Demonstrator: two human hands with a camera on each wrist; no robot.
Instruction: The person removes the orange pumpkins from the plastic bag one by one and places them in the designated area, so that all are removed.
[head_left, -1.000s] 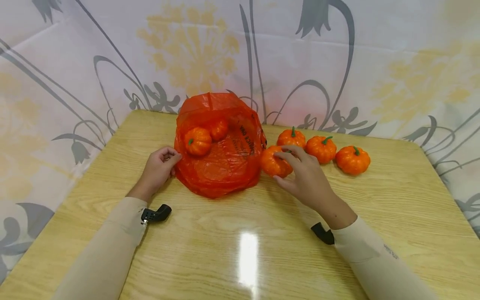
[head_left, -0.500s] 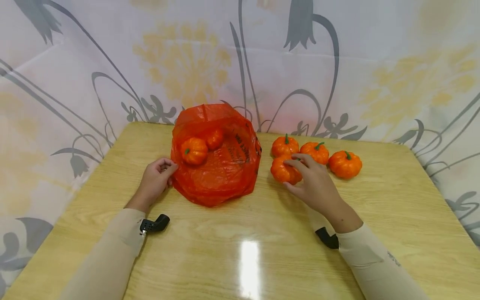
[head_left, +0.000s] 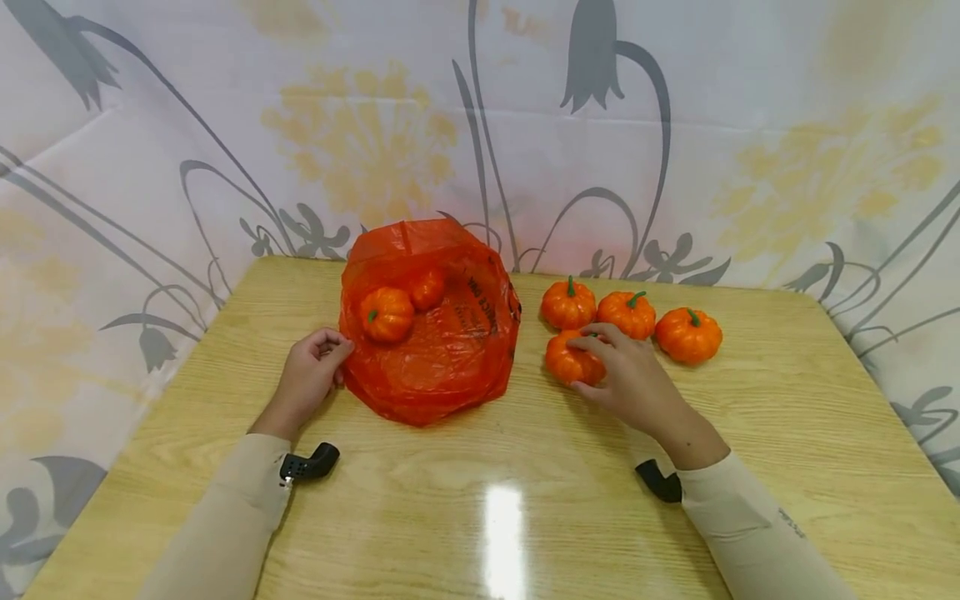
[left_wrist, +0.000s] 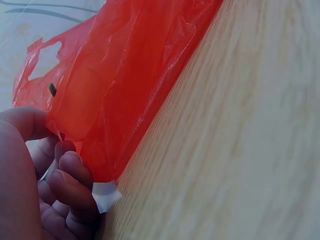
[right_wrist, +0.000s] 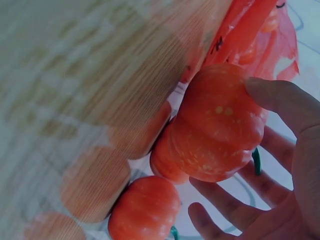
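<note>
An orange plastic bag (head_left: 442, 362) stands with its mouth spread wide on the table. Two small orange pumpkins lie inside: one with a green stem (head_left: 388, 316), the other pumpkin (head_left: 427, 288) partly behind it. My left hand (head_left: 309, 373) pinches the bag's left rim between thumb and fingers; the left wrist view shows the film (left_wrist: 115, 90) caught there. To the right of the bag, my right hand (head_left: 637, 383) grips another small pumpkin (head_left: 567, 358) by thumb and fingers. In the right wrist view this pumpkin (right_wrist: 215, 127) hides part of another behind it.
Behind the right hand, three pumpkins stand in a row: a left one (head_left: 567, 306), a middle one (head_left: 625, 312) and a right one (head_left: 688, 337). The wooden table (head_left: 420, 508) ends at a flower-patterned cloth (head_left: 517, 167) at the back.
My right hand has moved the gripped pumpkin rightward, away from the bag's right edge. The left hand keeps its pinch on the rim. The head view has tilted up slightly.
</note>
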